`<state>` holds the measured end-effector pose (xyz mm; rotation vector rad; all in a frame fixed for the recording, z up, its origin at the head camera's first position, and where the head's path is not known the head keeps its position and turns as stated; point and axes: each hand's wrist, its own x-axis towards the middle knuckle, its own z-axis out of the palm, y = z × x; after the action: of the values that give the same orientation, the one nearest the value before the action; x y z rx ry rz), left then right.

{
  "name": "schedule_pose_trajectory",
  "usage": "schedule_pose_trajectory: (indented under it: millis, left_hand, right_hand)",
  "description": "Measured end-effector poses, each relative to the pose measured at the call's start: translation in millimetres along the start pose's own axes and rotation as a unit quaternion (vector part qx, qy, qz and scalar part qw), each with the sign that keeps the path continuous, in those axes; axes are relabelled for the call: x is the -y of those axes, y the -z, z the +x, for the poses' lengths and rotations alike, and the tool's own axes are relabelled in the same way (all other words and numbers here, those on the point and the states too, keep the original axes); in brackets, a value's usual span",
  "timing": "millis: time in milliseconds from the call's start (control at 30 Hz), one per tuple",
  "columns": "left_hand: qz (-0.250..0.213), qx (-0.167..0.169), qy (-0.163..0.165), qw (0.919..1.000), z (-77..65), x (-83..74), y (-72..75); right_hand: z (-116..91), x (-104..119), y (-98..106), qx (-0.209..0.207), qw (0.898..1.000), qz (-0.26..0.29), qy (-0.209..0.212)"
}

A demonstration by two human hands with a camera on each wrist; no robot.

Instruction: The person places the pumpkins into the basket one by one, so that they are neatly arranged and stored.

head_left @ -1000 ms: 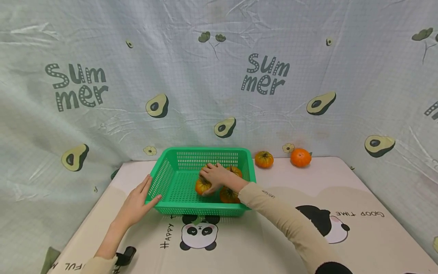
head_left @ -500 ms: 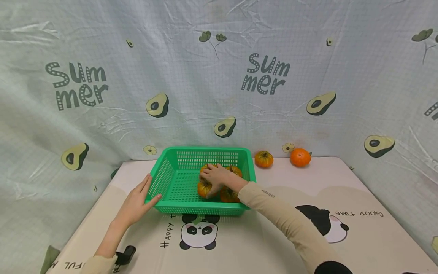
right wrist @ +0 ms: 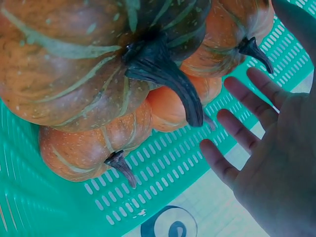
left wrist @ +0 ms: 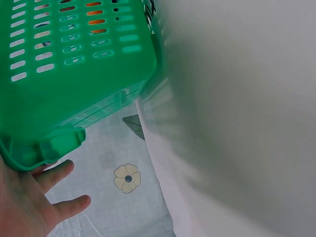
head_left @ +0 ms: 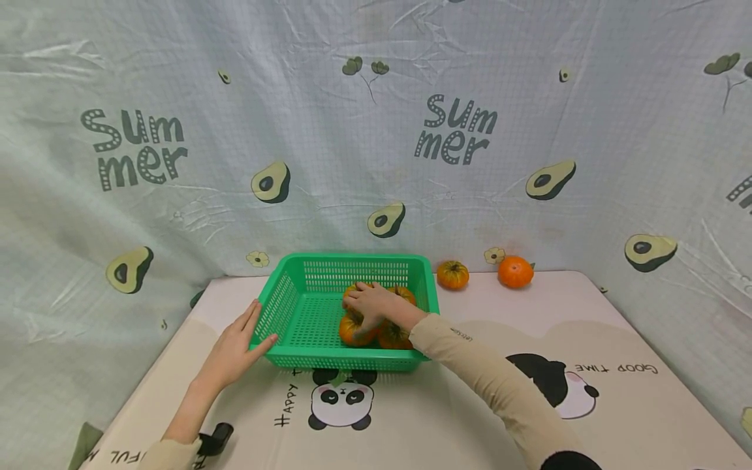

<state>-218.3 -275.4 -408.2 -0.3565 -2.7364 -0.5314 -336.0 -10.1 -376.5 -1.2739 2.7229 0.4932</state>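
Observation:
A green plastic basket with slotted walls stands on the table, several small striped pumpkins in its right half. My right hand reaches over the right side, above the pumpkins, overlapping the front-left pumpkin. The right wrist view shows its fingers spread and fairly straight beside the pumpkins, gripping none of them. A large pumpkin with a curved dark stem fills the upper left there. My left hand rests at the basket's left rim, its fingers extended by the rim's corner.
Behind the basket's right corner sit a striped pumpkin and a smoother, brighter orange fruit. A light curtain printed with avocados hangs along the back and sides. The table cover carries panda prints.
The front-left pumpkin has shifted slightly right and toward the front wall, and its stripes are turned. My right thumb has come off its near side a little. My left hand stays in place.

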Motion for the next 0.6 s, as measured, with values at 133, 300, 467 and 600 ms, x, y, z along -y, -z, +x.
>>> schedule_pose_trajectory:
  millis: [133, 300, 467, 600]
  left_hand:
    - [-0.001, 0.000, 0.000, 1.0000, 0.0, -0.3, -0.3]
    - [-0.001, 0.001, -0.001, 1.0000, -0.2, -1.0, 0.0]
    - [0.000, 0.001, -0.001, 1.0000, -0.1, -1.0, 0.6]
    - [0.002, -0.001, -0.003, 1.0000, 0.4, -0.2, 0.2]
  right_hand:
    - [-0.2, -1.4, 1.3, -0.014, 1.000, 0.010, 0.007]
    - [-3.1, -2.8, 5.2, -0.038, 0.999, 0.035, 0.013]
    - [-7.6, -3.2, 14.0, -0.061, 0.997, 0.054, 0.015]
    - [-13.1, -4.6, 22.0, -0.082, 0.994, 0.072, 0.026]
